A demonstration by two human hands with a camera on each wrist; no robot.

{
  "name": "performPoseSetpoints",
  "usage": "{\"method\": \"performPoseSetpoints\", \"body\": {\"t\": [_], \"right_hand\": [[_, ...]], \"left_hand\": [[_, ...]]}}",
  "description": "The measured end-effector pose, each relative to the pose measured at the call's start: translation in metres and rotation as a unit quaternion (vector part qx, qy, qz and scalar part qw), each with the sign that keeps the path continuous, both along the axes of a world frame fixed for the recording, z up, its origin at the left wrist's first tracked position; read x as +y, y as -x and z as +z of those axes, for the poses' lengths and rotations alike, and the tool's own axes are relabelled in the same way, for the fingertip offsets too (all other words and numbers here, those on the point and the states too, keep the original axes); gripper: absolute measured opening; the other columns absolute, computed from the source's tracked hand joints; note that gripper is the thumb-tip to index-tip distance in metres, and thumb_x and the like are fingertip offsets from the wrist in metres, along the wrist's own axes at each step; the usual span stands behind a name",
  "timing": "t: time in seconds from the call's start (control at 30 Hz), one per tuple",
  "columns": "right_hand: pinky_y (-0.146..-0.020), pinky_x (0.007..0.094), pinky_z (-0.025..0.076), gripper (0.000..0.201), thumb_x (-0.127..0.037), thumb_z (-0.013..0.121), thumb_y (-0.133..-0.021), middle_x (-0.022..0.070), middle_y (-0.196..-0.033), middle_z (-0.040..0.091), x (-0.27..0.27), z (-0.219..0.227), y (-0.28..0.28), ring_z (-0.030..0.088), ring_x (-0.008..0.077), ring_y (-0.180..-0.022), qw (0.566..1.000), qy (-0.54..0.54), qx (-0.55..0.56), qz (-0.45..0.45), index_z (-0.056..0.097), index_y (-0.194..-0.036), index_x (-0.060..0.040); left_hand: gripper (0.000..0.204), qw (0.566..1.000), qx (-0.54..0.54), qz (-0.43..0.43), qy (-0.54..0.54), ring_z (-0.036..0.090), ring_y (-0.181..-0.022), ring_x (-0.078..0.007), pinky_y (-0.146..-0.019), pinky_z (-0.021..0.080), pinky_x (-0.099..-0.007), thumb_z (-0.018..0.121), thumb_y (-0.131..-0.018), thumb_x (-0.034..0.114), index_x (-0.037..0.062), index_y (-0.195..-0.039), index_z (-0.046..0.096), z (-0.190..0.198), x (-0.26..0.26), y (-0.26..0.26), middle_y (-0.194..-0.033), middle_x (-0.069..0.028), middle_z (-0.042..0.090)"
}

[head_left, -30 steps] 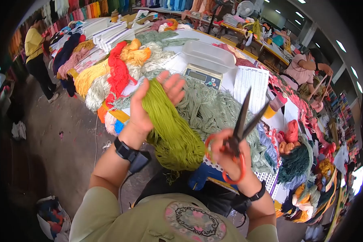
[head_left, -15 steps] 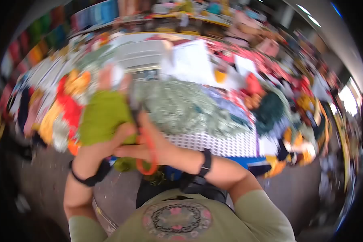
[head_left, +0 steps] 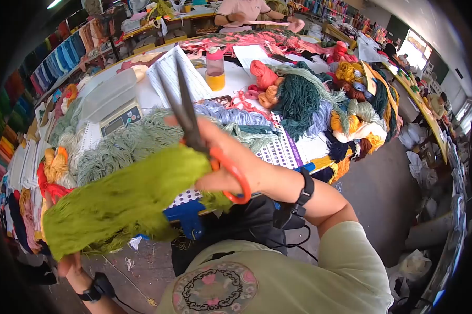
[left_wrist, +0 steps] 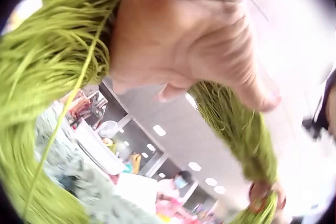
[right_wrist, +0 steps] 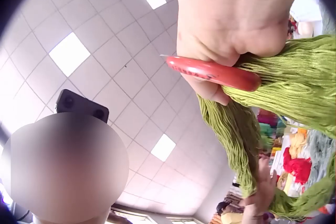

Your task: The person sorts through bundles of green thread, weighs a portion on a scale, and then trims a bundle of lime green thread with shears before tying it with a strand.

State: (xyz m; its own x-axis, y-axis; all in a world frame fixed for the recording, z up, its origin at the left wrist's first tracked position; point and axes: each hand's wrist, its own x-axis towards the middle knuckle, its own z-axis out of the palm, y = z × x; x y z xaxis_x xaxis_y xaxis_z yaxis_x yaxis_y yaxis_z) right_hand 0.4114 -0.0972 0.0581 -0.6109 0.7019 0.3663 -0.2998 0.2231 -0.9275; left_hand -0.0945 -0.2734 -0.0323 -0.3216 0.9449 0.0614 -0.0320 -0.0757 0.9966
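- The right hand (head_left: 231, 162) is raised in front of the chest, its fingers (head_left: 223, 184) curled through the orange loops of the scissors (head_left: 196, 131) and round one end of the olive-green yarn hank (head_left: 126, 201).
- The scissors point up and away from the person; the dark blades stand a little apart at the tips.
- In the right wrist view the orange handle (right_wrist: 212, 71) lies pressed across the curled fingers (right_wrist: 210, 90), with green strands bunched against the palm and hanging below it.
- The hank stretches from the right hand down and to the person's left, held in the air in front of the tabletop (head_left: 236, 70) edge rather than lying on it.
- The left hand (head_left: 68, 264) shows only as a small part under the low end of the hank in the head view.
- In the left wrist view the left hand (left_wrist: 184, 29) has the hank running across its palm; the thumb (left_wrist: 252, 77) is stretched out and a fingertip is bent beside the strands. How firmly those fingers close I cannot tell.
- The green strands (left_wrist: 47, 77) sweep round both sides of that hand.
- Behind the hank on the tabletop lie a pale grey-green yarn pile (head_left: 121, 146), a scale with a clear tray (head_left: 113, 104), printed sheets (head_left: 176, 73), a bottle with a pink cap (head_left: 215, 68) and a dark teal skein (head_left: 299, 102).
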Motion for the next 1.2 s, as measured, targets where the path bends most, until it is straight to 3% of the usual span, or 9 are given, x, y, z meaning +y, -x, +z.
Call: {"method": "performPoseSetpoints", "body": {"t": [0.03, 0.3, 0.4, 0.43, 0.53, 0.67, 0.77, 0.93, 1.2], "right_hand": [[-0.091, 0.0314, 0.043, 0.089, -0.005, 0.072, -0.070, 0.0098, -0.116, 0.049, -0.003, -0.008, -0.006, 0.051, 0.0181, -0.107, 0.992, -0.058, -0.108, 0.007, 0.025, -0.147, -0.0079], [-0.057, 0.0233, 0.039, 0.055, -0.030, 0.076, -0.081, -0.0018, -0.070, 0.053, -0.001, -0.030, -0.141, 0.048, 0.0057, -0.063, 0.898, -0.070, -0.350, -0.257, 0.056, -0.125, -0.0050], [-0.057, 0.0264, 0.045, 0.051, -0.034, 0.074, -0.084, 0.0027, -0.071, 0.060, 0.032, -0.088, -0.237, 0.056, 0.0097, -0.062, 0.751, -0.085, -0.509, -0.412, 0.058, -0.123, -0.0064], [-0.066, 0.0321, 0.051, 0.055, -0.040, 0.075, -0.081, 0.0118, -0.082, 0.068, 0.036, -0.098, -0.258, 0.066, 0.0196, -0.074, 0.681, -0.082, -0.583, -0.434, 0.058, -0.120, -0.0041], [-0.075, 0.0416, 0.052, 0.052, -0.029, 0.076, -0.078, 0.0216, -0.094, 0.068, 0.058, -0.148, -0.311, 0.067, 0.0369, -0.085, 0.658, -0.116, -0.593, -0.449, 0.058, -0.119, -0.0025], [-0.082, 0.0493, 0.050, 0.053, -0.012, 0.057, -0.084, 0.0241, -0.092, 0.066, 0.088, -0.182, -0.358, 0.063, 0.0454, -0.089, 0.604, -0.242, -0.647, -0.397, 0.044, -0.136, -0.0088], [-0.078, 0.0481, 0.051, 0.041, -0.017, 0.056, -0.085, 0.0213, -0.088, 0.067, 0.093, -0.135, -0.316, 0.065, 0.0390, -0.088, 0.426, -0.126, -0.818, -0.366, 0.054, -0.125, -0.0087], [-0.099, 0.0412, 0.042, 0.040, -0.012, 0.069, -0.083, 0.0164, -0.125, 0.056, 0.064, -0.121, -0.155, 0.053, 0.0340, -0.116, 0.887, -0.182, -0.396, -0.153, 0.057, -0.121, -0.0062], [-0.097, 0.0460, 0.042, 0.046, -0.026, 0.073, -0.078, 0.0162, -0.130, 0.048, 0.138, -0.153, -0.090, 0.048, 0.0371, -0.116, 0.734, -0.508, -0.437, -0.114, 0.057, -0.118, -0.0086]], "left_hand": [[0.099, 0.904, -0.068, -0.337, -0.254, 0.018, -0.144, -0.0307, -0.117, 0.021, -0.0470, 0.070, -0.079, 0.055, 0.0025, -0.149, 0.023, 0.074, 0.045, -0.112, -0.157, -0.0168, 0.017], [0.058, 0.793, -0.463, -0.292, -0.268, 0.046, -0.122, -0.0197, -0.106, 0.033, -0.0351, 0.043, -0.100, 0.025, 0.0038, -0.150, 0.022, 0.138, 0.003, -0.028, -0.135, -0.0081, 0.046], [0.028, 0.840, -0.403, -0.270, -0.242, 0.049, -0.081, -0.0085, -0.084, 0.041, -0.0278, 0.044, -0.099, 0.017, 0.0035, -0.121, 0.053, 0.144, -0.006, -0.033, -0.085, 0.0037, 0.050], [0.024, 0.887, -0.350, 0.068, -0.293, 0.039, -0.067, -0.0083, -0.071, 0.036, -0.0229, 0.044, -0.100, 0.018, 0.0046, -0.117, 0.056, 0.138, -0.014, -0.033, -0.075, 0.0041, 0.038], [0.032, 0.833, -0.478, -0.150, -0.235, 0.036, -0.058, 0.0004, -0.053, 0.032, -0.0167, 0.051, -0.099, 0.018, 0.0023, -0.126, 0.054, 0.097, 0.029, -0.073, -0.071, 0.0088, 0.037], [0.012, 0.964, -0.215, 0.103, -0.119, 0.027, -0.045, -0.0002, -0.039, 0.022, -0.0189, 0.052, -0.099, 0.020, 0.0088, -0.100, 0.054, 0.033, 0.084, -0.169, -0.059, 0.0098, 0.031], [0.023, 0.988, -0.137, 0.063, -0.017, 0.030, -0.046, -0.0052, -0.044, 0.025, -0.0231, 0.051, -0.100, 0.031, 0.0083, -0.099, 0.052, -0.037, 0.104, -0.174, -0.058, 0.0065, 0.033], [0.021, 0.998, -0.009, 0.045, 0.039, 0.038, -0.055, -0.0045, -0.051, 0.031, -0.0220, 0.057, -0.097, 0.028, 0.0068, -0.097, 0.056, -0.090, 0.130, -0.193, -0.063, 0.0053, 0.042], [0.017, 0.995, 0.025, 0.090, 0.037, 0.037, -0.055, -0.0037, -0.051, 0.031, -0.0205, 0.058, -0.096, 0.026, 0.0085, -0.097, 0.058, -0.099, 0.138, -0.197, -0.063, 0.0057, 0.044]]}}
